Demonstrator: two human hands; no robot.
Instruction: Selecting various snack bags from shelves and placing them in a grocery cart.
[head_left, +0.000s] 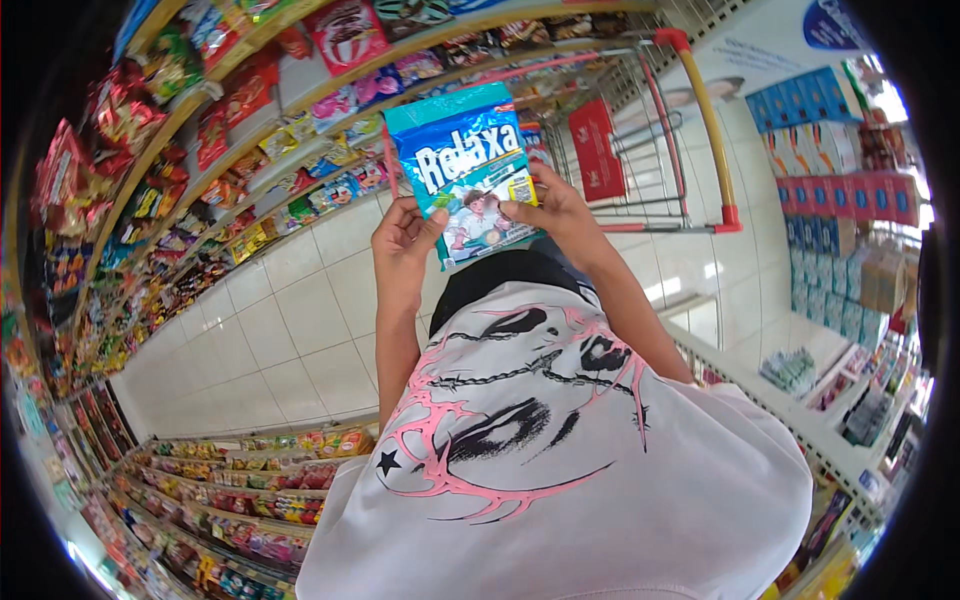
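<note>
A blue and teal candy bag (pixel 462 160) with printed artwork is held upright in front of my body. My left hand (pixel 410 228) grips its lower left edge, with the thumb on the front. My right hand (pixel 545 208) holds the right side, its thumb also across the front and the other fingers partly hidden behind the bag. Just beyond the bag stands a metal shopping cart (pixel 650 130) with a yellow handle, red corner pieces and a red panel.
Shelves of packaged snacks and sweets (pixel 260 110) curve along the left and top, with more racks (pixel 230 480) at lower left. Stacked boxes (pixel 850 200) line the right side. The pale tiled floor (pixel 250 340) runs between the shelves and me.
</note>
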